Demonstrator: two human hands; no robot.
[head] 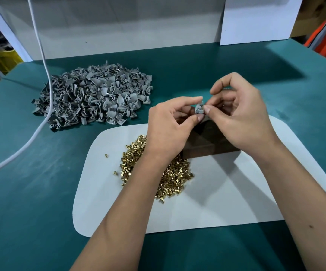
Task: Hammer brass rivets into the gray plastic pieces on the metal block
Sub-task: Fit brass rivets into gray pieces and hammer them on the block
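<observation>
1. Head view: I see my left hand [170,130] and right hand [242,114] raised together above the dark metal block [211,143], both pinching 1 gray plastic piece [199,110] between thumb and fingertips.
2. I cannot tell whether a rivet sits in that piece; the fingers hide it.
3. The block rests on a white mat [226,192] on the green table [31,192].
4. A heap of brass rivets [170,178] lies on the mat, just left of the block, under my left wrist.
5. The pile of gray plastic pieces [93,98] sits farther back on the left, with a white cable [44,61] crossing it.
</observation>
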